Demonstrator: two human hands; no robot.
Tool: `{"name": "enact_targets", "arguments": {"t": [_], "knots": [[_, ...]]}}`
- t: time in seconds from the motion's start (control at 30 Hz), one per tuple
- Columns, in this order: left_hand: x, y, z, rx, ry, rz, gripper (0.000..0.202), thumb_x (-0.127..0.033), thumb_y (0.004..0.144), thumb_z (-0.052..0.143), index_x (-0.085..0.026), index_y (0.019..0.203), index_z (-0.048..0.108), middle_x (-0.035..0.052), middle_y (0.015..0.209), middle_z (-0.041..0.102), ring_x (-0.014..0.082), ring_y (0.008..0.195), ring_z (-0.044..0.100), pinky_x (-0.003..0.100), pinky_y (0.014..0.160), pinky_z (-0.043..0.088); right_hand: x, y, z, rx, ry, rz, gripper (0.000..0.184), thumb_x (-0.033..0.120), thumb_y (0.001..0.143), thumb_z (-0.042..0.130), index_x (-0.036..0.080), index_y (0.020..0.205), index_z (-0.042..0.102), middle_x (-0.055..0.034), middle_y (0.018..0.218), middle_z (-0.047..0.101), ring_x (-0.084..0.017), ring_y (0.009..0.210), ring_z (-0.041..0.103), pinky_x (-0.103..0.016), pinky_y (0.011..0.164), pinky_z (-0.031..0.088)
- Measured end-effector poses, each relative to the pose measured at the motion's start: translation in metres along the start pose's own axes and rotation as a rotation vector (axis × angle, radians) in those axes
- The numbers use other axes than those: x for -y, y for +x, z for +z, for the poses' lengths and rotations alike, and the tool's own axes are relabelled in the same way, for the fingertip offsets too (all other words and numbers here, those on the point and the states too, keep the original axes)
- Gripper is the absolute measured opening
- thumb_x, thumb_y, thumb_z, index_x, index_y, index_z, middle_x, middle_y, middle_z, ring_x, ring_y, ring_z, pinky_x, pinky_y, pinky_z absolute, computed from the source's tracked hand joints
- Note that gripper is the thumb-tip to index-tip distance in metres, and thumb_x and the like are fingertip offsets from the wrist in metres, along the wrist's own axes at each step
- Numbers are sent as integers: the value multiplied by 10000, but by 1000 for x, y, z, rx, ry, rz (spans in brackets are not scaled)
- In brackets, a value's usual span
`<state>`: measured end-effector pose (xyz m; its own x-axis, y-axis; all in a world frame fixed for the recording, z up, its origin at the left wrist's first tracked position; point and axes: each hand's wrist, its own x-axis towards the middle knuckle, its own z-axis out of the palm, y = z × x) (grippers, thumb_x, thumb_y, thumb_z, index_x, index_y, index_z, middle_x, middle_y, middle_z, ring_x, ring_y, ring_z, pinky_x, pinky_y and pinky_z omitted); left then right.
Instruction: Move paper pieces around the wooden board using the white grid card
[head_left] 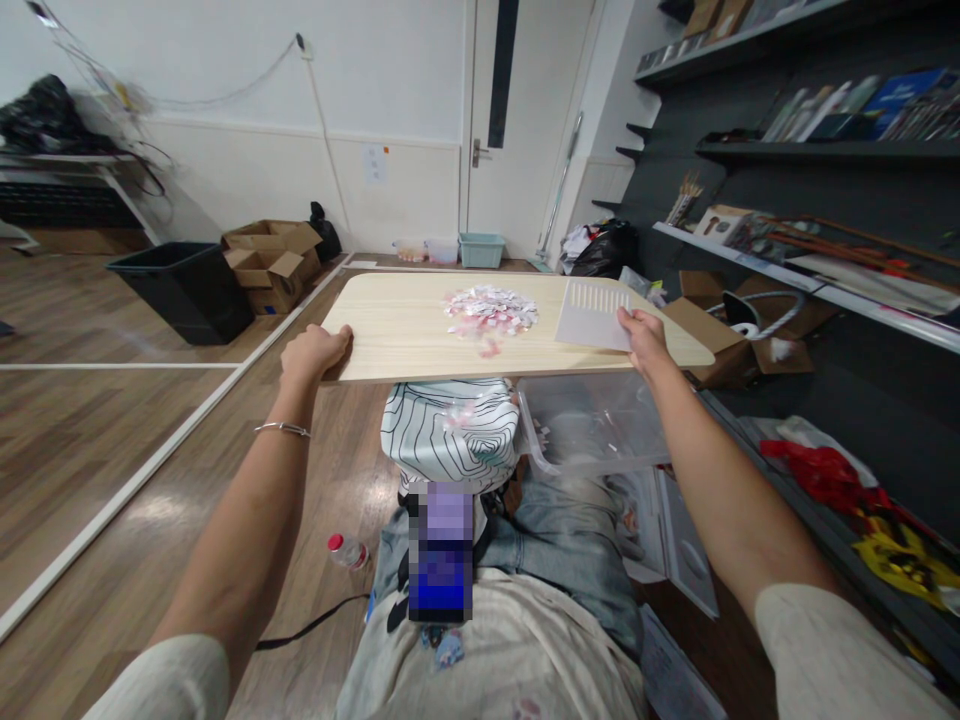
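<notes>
My left hand (pixel 316 352) is closed round the near left corner of a pale wooden tabletop (pixel 397 345). In my right hand (pixel 642 336) is a thin white slotted sheet (pixel 589 325), pinched at its right edge above the right part of the board. A heap of small white and pinkish scraps (pixel 491 310) lies near the board's middle. Below the near edge are a patterned white cushion-like thing (pixel 450 425) and, to its right, a clear plastic bin (pixel 592 425) with a few scraps inside.
On the floor at left stand a black bin (pixel 184 295) and open cardboard boxes (pixel 270 265). A red-capped bottle (pixel 347 550) lies by my left leg. Shelves (pixel 810 150) line the right wall, with a carton (pixel 712 335) below. A light-blue basket (pixel 481 250) sits near the door.
</notes>
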<state>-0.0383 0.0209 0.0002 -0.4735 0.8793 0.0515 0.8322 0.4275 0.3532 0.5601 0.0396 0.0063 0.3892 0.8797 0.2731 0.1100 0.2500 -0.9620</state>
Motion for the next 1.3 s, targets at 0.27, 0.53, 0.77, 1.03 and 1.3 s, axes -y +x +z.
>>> {"name": "enact_targets", "arguments": {"t": [0.27,0.53,0.77,1.03,1.3], "knots": [[0,-1,1,-11,5,17,887,-709,1023,438,14,1461,708,392,1490,721,559,1391,698,606,1127,557,4,-3,2,-11,20,33,648,599,575,1057,279,727,515,43,648,598,-153,622,555,-263,556,485],[0,0,2,-13,-1,19,866,-712,1023,443,-11,1453,714,378,1480,732,549,1395,697,605,1134,553,2,-1,1,5,12,17,647,616,596,1048,285,759,517,37,676,595,-167,634,577,-290,580,506],[0,-1,1,-5,4,21,873,-710,1026,438,-8,1472,702,374,1488,730,539,1410,694,596,1146,552,-1,1,0,-8,27,19,641,623,559,1058,278,721,543,35,661,606,-163,633,557,-277,563,491],[0,-2,0,-7,16,17,881,-718,1031,426,-6,1470,704,371,1496,727,533,1412,695,580,1151,550,-1,-1,-1,-14,48,15,662,618,554,1085,261,701,547,34,666,595,-147,654,574,-257,587,504],[0,-2,1,-11,31,17,885,-699,1030,428,20,1469,698,386,1491,723,546,1377,713,591,1117,571,-3,1,-1,-2,38,21,695,651,554,1079,269,707,519,43,632,581,-146,615,551,-254,542,481]]}}
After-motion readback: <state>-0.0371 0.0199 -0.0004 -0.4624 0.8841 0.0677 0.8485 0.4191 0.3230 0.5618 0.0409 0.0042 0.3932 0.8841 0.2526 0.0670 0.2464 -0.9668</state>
